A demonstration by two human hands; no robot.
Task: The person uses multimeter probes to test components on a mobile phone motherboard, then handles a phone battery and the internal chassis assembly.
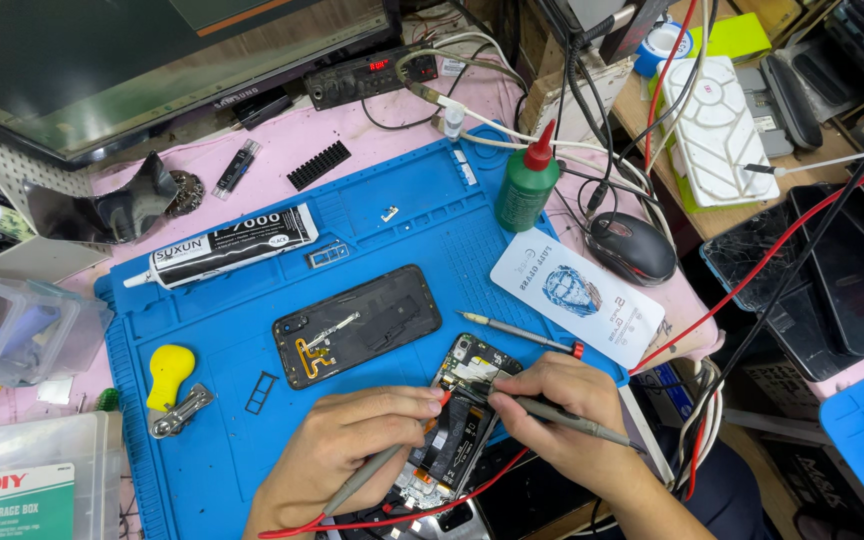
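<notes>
Probing step, I reckon. Left hand pinching red-lead probe, right hand fingers clamped on second probe; opened phone right under fingertips. Next needs steady tip placement.

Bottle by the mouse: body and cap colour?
The bottle has a green body with a red nozzle cap, seen in the head view.

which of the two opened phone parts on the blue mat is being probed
The opened phone under both hands, circuit boards exposed; the black back cover lies untouched farther up the mat.
</notes>
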